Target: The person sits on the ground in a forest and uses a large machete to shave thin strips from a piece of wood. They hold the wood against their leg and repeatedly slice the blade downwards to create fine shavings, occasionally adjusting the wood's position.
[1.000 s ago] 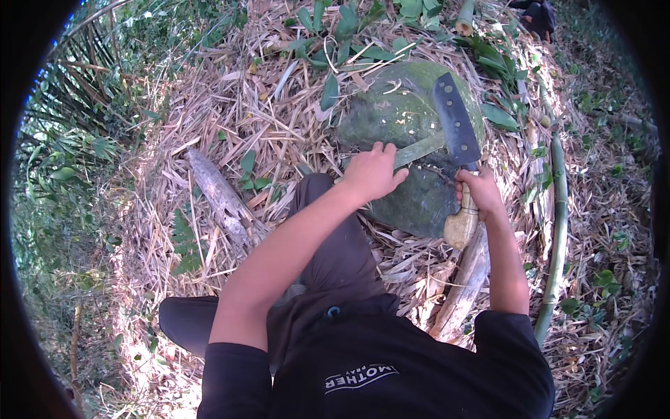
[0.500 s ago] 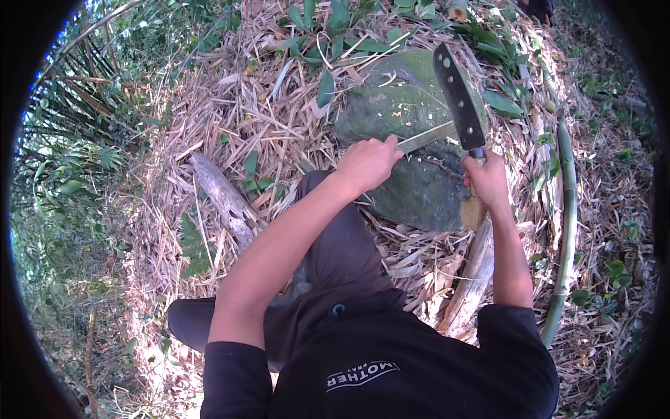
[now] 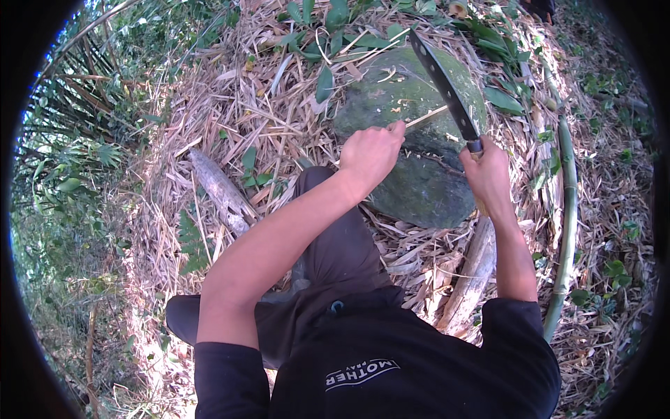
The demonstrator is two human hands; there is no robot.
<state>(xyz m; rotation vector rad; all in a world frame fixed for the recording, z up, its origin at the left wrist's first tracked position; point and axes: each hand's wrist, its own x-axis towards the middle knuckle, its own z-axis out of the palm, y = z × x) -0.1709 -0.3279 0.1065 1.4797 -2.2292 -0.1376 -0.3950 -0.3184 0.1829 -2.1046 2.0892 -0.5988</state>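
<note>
My left hand (image 3: 371, 157) is closed around one end of a thin, pale bamboo strip (image 3: 427, 117). The strip points up and right over a mossy green rock (image 3: 387, 87), and its far end reaches the knife. In my right hand (image 3: 486, 174) is the handle of a large knife with a dark blade (image 3: 447, 87) and a row of holes. The blade slants up and to the left above the rock, showing mostly its narrow side. My right fist covers most of the handle.
Dry leaves and husks (image 3: 244, 91) cover the ground. A weathered piece of wood (image 3: 222, 188) lies at left, another log (image 3: 474, 269) below the rock. Along the right runs a long green bamboo pole (image 3: 569, 188). Cut leafy stems (image 3: 338, 31) lie beyond the rock.
The knife has tilted left, its blade turning from broadside to nearly edge-on. The strip has turned from its flat face to a thin edge. My right fist has rotated, hiding the handle's lower end.
</note>
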